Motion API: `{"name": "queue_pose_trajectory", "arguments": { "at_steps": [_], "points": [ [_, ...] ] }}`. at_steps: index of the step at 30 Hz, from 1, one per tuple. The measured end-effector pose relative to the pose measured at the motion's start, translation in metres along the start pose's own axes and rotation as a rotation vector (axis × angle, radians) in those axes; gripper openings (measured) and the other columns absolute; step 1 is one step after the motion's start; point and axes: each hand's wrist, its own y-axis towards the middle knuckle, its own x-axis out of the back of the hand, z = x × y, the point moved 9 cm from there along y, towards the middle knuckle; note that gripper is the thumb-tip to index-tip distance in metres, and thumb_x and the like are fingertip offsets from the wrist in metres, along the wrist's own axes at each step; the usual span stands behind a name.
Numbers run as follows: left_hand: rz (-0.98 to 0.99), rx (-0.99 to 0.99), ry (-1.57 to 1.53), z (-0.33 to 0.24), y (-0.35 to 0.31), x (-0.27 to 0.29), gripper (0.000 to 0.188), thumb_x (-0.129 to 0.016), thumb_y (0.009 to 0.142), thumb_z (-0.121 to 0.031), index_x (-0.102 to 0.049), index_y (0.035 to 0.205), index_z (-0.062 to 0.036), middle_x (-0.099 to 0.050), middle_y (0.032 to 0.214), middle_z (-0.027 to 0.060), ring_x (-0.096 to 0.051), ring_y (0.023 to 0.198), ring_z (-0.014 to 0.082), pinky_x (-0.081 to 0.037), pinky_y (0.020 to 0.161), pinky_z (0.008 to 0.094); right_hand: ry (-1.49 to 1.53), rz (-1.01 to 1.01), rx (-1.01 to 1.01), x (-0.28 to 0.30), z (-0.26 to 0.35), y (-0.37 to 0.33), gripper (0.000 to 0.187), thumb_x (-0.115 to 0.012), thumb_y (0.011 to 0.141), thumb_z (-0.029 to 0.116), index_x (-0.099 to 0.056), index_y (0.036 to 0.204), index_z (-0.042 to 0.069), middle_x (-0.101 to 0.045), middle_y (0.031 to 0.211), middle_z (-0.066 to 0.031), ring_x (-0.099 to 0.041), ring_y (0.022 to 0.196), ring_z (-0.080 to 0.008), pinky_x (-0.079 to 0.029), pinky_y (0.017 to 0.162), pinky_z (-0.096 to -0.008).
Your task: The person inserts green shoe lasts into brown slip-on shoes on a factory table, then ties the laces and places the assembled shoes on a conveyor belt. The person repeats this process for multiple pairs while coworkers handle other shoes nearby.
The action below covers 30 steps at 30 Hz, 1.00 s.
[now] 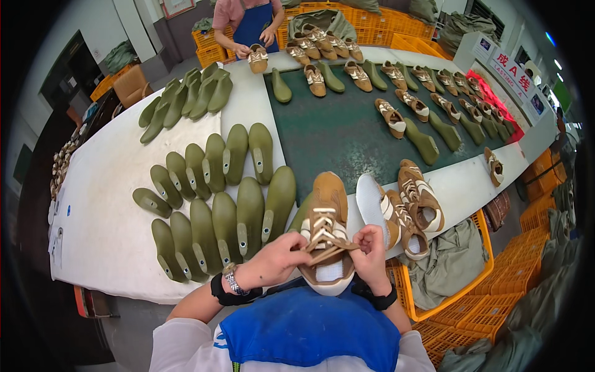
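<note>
A brown suede sneaker point(330, 189) with cream stripes stands directly in front of me, toe pointing away. My left hand point(273, 260) is closed, pinching a brown shoelace point(328, 253) at the left of the shoe's opening. On the other side my right hand point(370, 257) pinches the lace too, and the lace stretches crosswise between both hands above the tongue. A pale lining shows inside the heel. Just right of the toe lies a light grey insole point(370, 199). Several more brown sneakers point(420, 193) lean together beside it.
Rows of green shoe lasts point(201, 232) cover the white tabletop point(105, 204) at left. Sneakers and lasts alternate along the dark green mat point(328, 139). A person point(251, 22) across the table holds a sneaker point(257, 59). An orange crate point(489, 263) with grey-green cloth stands at lower right.
</note>
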Motion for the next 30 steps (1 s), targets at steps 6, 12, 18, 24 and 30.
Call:
{"name": "queue_pose_trajectory", "arguments": {
  "at_steps": [6, 12, 18, 24, 30],
  "points": [
    [-0.429, 0.254, -0.011, 0.035, -0.01, 0.038, 0.024, -0.056, 0.082, 0.003, -0.062, 0.104, -0.0036, -0.055, 0.092, 0.0115, -0.057, 0.079, 0.0248, -0.048, 0.071, 0.0322, -0.137, 0.317, 0.002, -0.028, 0.007, 0.021, 0.044, -0.064, 0.082, -0.001, -0.049, 0.123, 0.007, -0.057, 0.093, -0.0028, -0.058, 0.085, -0.0099, -0.048, 0.076, -0.0251],
    [-0.979, 0.609, -0.124, 0.084, -0.114, 0.113, 0.032, -0.05, 0.086, 0.005, -0.051, 0.118, -0.0001, -0.058, 0.105, 0.0074, -0.057, 0.095, 0.014, -0.047, 0.085, 0.0272, -0.575, 0.447, -0.154, -0.069, -0.061, 0.052, 0.042, -0.06, 0.089, 0.021, -0.049, 0.13, 0.014, -0.064, 0.082, -0.0119, -0.065, 0.072, -0.0218, -0.052, 0.068, -0.0346],
    [-1.13, 0.665, -0.016, 0.079, -0.188, 0.134, 0.027, -0.053, 0.088, 0.003, -0.051, 0.115, 0.0018, -0.056, 0.105, 0.0069, -0.055, 0.096, 0.0134, -0.046, 0.086, 0.0261, -0.815, 0.955, 0.048, -0.172, -0.109, 0.003, 0.041, -0.054, 0.09, 0.048, -0.054, 0.12, 0.02, -0.066, 0.08, -0.0182, -0.064, 0.073, -0.0381, -0.05, 0.065, -0.0471],
    [-1.178, 0.696, -0.049, 0.081, -0.2, 0.127, 0.031, -0.055, 0.087, 0.003, -0.049, 0.118, 0.0007, -0.054, 0.103, 0.0051, -0.055, 0.092, 0.0105, -0.047, 0.08, 0.0225, -0.877, 0.894, -0.071, -0.133, -0.119, 0.003, 0.039, -0.056, 0.088, 0.052, -0.058, 0.098, 0.014, -0.065, 0.07, -0.0151, -0.064, 0.068, -0.0357, -0.049, 0.06, -0.0458],
    [-1.103, 0.628, -0.145, 0.092, -0.158, 0.115, 0.036, -0.055, 0.086, 0.004, -0.047, 0.121, -0.0005, -0.053, 0.1, 0.005, -0.054, 0.088, 0.0095, -0.047, 0.076, 0.0215, -0.933, 0.49, -0.007, -0.069, -0.11, 0.014, 0.021, -0.058, 0.089, 0.034, -0.058, 0.095, 0.014, -0.063, 0.065, -0.0119, -0.063, 0.063, -0.0329, -0.049, 0.056, -0.0434]
  ]
}}
